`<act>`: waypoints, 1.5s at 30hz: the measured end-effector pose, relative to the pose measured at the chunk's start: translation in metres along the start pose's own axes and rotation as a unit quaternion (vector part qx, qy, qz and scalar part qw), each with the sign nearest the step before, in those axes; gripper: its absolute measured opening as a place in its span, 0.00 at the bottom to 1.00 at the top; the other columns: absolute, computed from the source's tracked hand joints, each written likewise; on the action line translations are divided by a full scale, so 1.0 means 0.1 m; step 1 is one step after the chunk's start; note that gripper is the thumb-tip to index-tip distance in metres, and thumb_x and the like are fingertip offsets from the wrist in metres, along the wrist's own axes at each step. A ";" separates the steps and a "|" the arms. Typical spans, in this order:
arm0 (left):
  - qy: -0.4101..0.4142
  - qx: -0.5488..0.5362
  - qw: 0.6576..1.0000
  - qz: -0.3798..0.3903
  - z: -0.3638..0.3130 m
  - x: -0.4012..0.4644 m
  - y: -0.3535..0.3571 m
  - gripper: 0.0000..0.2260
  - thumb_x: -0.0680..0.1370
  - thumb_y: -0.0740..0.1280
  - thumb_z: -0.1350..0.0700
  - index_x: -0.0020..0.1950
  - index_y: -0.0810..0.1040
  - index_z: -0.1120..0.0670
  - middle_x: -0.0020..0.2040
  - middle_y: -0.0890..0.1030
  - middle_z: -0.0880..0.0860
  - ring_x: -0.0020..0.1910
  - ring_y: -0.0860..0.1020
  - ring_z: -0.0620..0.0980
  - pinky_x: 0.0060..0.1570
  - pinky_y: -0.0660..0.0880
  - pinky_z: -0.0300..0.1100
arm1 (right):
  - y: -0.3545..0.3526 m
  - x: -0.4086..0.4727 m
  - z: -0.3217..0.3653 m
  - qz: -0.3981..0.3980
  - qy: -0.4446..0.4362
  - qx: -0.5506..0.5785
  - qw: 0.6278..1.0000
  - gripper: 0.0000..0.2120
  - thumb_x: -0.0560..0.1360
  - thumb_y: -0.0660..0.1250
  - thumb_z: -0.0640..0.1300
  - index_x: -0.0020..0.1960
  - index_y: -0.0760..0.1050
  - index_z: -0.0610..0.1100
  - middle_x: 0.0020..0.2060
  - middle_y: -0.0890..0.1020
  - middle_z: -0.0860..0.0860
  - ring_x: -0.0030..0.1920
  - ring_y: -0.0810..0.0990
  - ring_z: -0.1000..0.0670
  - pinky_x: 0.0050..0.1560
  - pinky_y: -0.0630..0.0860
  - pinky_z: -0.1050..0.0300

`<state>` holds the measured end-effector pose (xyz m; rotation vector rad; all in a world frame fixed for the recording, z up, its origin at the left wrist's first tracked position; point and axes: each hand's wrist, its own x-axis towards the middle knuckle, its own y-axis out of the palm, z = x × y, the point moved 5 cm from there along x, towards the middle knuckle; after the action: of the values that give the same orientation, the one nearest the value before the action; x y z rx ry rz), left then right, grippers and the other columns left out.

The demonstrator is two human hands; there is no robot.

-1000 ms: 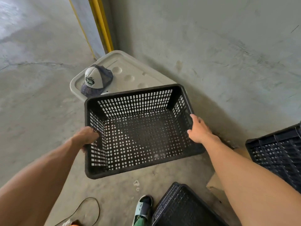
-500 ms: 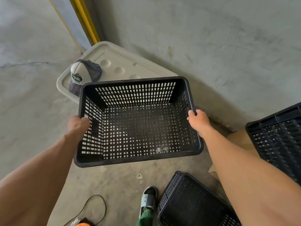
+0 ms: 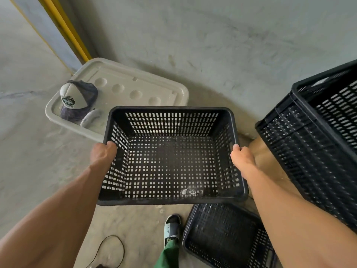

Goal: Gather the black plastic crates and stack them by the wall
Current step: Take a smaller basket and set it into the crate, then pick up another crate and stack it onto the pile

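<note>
I hold an empty black perforated crate level in front of me, above the concrete floor near the grey wall. My left hand grips its left rim and my right hand grips its right rim. A second black crate lies on the floor below, partly hidden by my right forearm. A taller stack of black crates stands at the right against the wall.
A beige plastic lid lies on the floor by the wall, with a cap and a small white object on it. A yellow post rises at the left. My sandalled foot and a black cable are below. Cardboard sits under the stack.
The crate in my hands has levelled out and shifted right, toward the stack. More of the stack and the floor crate has come into view.
</note>
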<state>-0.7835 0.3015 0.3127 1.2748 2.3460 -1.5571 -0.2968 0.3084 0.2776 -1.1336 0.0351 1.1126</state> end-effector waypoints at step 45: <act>0.095 0.184 0.974 0.095 1.34 -2.82 3.44 0.23 0.76 0.55 0.38 0.46 0.74 0.59 0.39 0.78 0.59 0.37 0.77 0.58 0.38 0.74 0.48 | -0.87 -0.66 -5.47 -0.157 0.207 -0.029 0.965 0.08 0.80 0.54 0.43 0.53 0.69 0.41 0.49 0.77 0.38 0.48 0.76 0.36 0.44 0.66 0.50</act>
<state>-0.4244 0.0795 0.1188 1.7372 2.0105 -1.9439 -0.0015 -0.1339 0.1098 -1.3568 0.1448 0.5863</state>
